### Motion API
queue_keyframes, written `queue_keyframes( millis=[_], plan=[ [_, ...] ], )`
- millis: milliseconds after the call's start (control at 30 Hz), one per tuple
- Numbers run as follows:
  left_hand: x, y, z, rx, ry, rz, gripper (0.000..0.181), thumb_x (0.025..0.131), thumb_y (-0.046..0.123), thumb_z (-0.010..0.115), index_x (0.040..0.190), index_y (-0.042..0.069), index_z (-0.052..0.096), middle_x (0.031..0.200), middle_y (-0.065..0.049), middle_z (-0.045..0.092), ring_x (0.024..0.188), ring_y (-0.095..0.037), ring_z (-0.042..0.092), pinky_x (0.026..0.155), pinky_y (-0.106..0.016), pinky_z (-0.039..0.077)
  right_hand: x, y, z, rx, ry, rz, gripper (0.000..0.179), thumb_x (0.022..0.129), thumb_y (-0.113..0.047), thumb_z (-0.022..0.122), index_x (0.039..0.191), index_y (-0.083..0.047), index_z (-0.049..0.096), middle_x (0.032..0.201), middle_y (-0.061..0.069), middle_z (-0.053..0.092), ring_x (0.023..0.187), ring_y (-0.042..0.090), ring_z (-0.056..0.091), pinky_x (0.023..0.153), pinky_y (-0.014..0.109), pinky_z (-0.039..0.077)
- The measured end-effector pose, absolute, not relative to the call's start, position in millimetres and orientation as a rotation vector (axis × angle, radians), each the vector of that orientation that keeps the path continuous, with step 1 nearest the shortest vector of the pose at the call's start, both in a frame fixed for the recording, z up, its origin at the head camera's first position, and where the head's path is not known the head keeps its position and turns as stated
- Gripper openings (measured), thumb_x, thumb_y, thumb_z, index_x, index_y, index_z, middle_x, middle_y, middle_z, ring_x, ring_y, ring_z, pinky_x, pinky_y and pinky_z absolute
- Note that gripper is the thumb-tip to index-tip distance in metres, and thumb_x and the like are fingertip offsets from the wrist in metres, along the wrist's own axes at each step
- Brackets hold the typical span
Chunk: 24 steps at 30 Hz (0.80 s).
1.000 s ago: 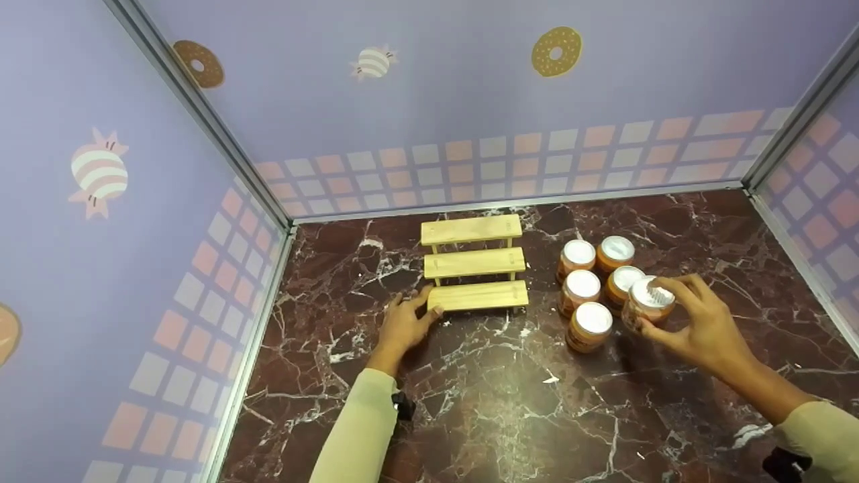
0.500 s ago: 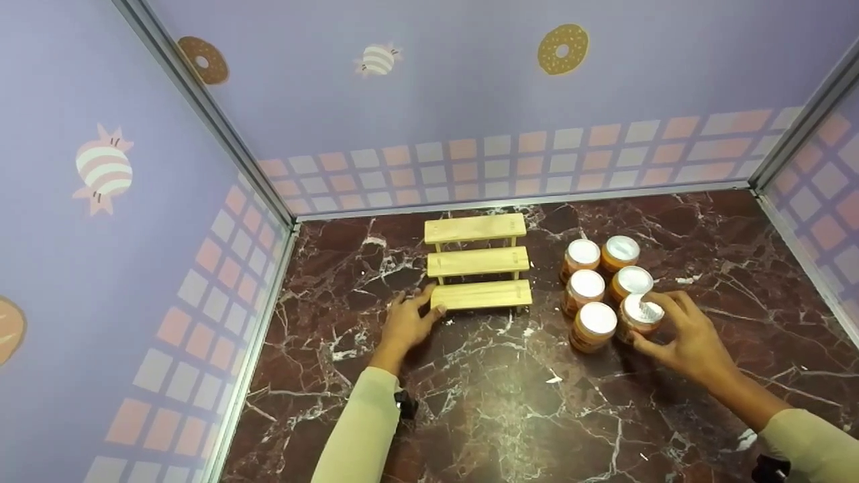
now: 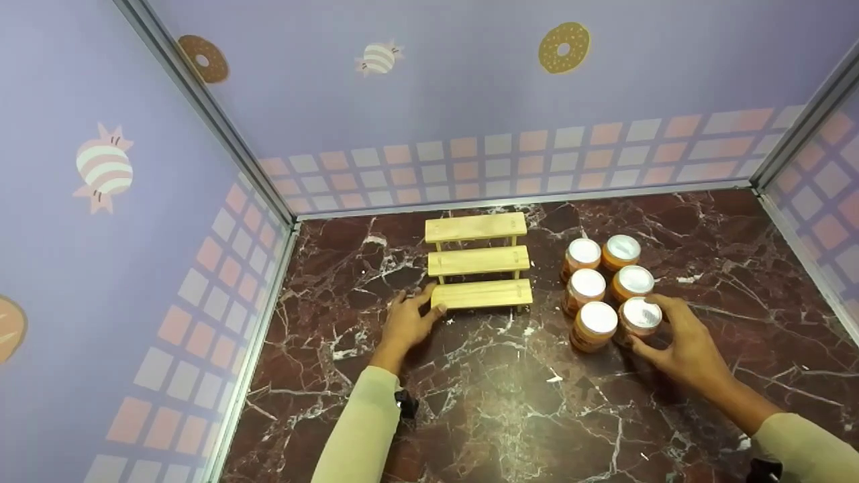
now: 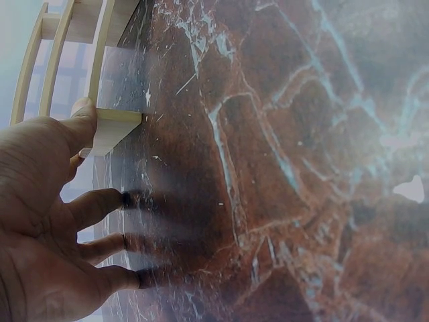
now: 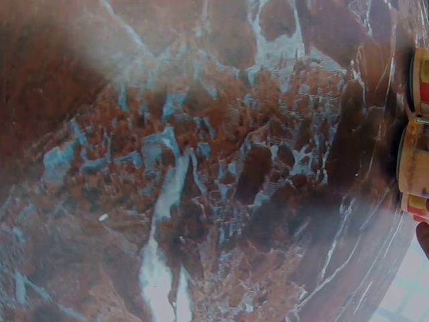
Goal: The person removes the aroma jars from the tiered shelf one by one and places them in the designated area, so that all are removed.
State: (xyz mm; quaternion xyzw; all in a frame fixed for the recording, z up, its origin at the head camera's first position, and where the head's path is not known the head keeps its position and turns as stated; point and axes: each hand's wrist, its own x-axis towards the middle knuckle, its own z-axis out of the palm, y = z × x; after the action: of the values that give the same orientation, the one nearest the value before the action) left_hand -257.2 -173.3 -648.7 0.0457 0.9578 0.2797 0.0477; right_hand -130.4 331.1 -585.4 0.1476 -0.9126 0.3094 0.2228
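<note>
In the head view, my left hand (image 3: 408, 323) pinches the left end of the lowest step of a three-step wooden display stand (image 3: 478, 261). The left wrist view has the thumb against the end of that step (image 4: 114, 131), while the other fingers spread toward the tabletop. My right hand (image 3: 688, 342) holds a white-topped orange jar (image 3: 641, 316) between thumb and fingers, at the near right of a group of similar jars (image 3: 586, 285). Only a fingertip (image 5: 423, 236) beside the jars (image 5: 414, 157) shows at the right wrist view's edge.
Dark red marbled tabletop (image 3: 496, 402) with white veins lies under everything. A purple back wall (image 3: 456, 87) and a left wall (image 3: 161, 282) enclose it, joined by a metal corner strip. The jars stand in two close columns right of the stand.
My right hand has moved the jar left and set it in line with the right-hand column, beside the near left jar. The left hand keeps its hold on the stand.
</note>
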Motion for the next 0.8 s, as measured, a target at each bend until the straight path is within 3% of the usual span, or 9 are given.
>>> queue_keyframes(
  millis=[67, 133, 367, 633, 800],
  plan=[
    [-255.9, -173.0, -647.1, 0.129, 2.921, 0.863, 0.075, 0.1, 0.074, 0.064, 0.166, 0.043, 0.048, 0.169, -0.008, 0.054, 0.165, -0.052, 0.032, 0.131, -0.076, 0.03, -130.1, 330.7, -586.9, 0.419, -2.508, 0.887, 0.086, 0.07, 0.007, 0.099, 0.145, 0.006, 0.057, 0.132, 0.027, 0.066, 0.115, 0.039, 0.066, 0.104, 0.002, 0.037],
    [-254.4, -172.7, -645.5, 0.117, 2.921, 0.862, 0.073, 0.101, 0.071, 0.065, 0.167, 0.044, 0.048, 0.169, -0.007, 0.054, 0.166, -0.051, 0.032, 0.13, -0.077, 0.031, -129.6, 330.3, -587.5, 0.421, -2.502, 0.912, 0.088, 0.07, 0.01, 0.098, 0.146, 0.008, 0.055, 0.134, 0.028, 0.065, 0.116, 0.041, 0.067, 0.106, -0.005, 0.031],
    [-252.8, -173.0, -643.8, 0.1, 2.933, 0.861, 0.069, 0.102, 0.067, 0.067, 0.165, 0.046, 0.049, 0.167, -0.005, 0.056, 0.166, -0.049, 0.033, 0.128, -0.077, 0.034, -129.4, 330.5, -588.4, 0.402, -2.499, 0.945, 0.09, 0.069, 0.011, 0.099, 0.146, 0.01, 0.052, 0.135, 0.031, 0.065, 0.114, 0.048, 0.071, 0.104, -0.008, 0.033],
    [-247.0, -169.6, -632.7, 0.104, 2.911, 0.922, 0.07, 0.102, 0.068, 0.067, 0.165, 0.044, 0.051, 0.167, -0.01, 0.055, 0.166, -0.051, 0.032, 0.128, -0.08, 0.031, -127.5, 332.4, -592.6, 0.38, -2.529, 0.949, 0.091, 0.071, 0.01, 0.097, 0.147, 0.01, 0.048, 0.135, 0.031, 0.064, 0.116, 0.045, 0.069, 0.103, -0.008, 0.031],
    [-245.1, -169.2, -630.6, 0.113, 2.924, 0.894, 0.071, 0.102, 0.071, 0.064, 0.166, 0.044, 0.05, 0.168, -0.01, 0.055, 0.165, -0.052, 0.033, 0.123, -0.083, 0.035, -125.7, 333.9, -594.6, 0.36, -2.543, 0.96, 0.09, 0.073, 0.007, 0.097, 0.148, 0.008, 0.047, 0.135, 0.031, 0.064, 0.117, 0.046, 0.068, 0.101, -0.006, 0.034]
  ],
)
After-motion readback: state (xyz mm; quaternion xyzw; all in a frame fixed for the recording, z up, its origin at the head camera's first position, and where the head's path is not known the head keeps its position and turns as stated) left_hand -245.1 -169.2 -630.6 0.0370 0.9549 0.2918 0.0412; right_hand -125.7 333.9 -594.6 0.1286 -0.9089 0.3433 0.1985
